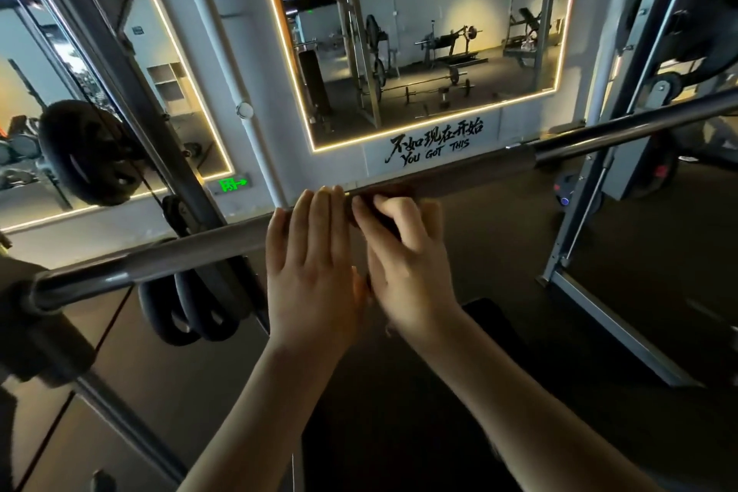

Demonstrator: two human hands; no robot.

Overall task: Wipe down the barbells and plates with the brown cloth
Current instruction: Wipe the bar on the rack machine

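1. Up front, the barbell runs across, brown cloth wrapped round it
2. Left hand lies flat on the barbell, fingers straight
3. Right hand (slightly blurred) grips the brown cloth's end

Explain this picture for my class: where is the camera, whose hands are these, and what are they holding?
The camera sits on a person's head, looking forward and down, so the two bare arms reaching in are that person's own. This is a gym. A long steel barbell crosses the picture inside a metal rack. A brown cloth is wrapped around its middle part. The left hand lies on the bar with straight fingers, beside the cloth. The right hand curls its fingers on the cloth's end. Black weight plates hang on the rack at left.
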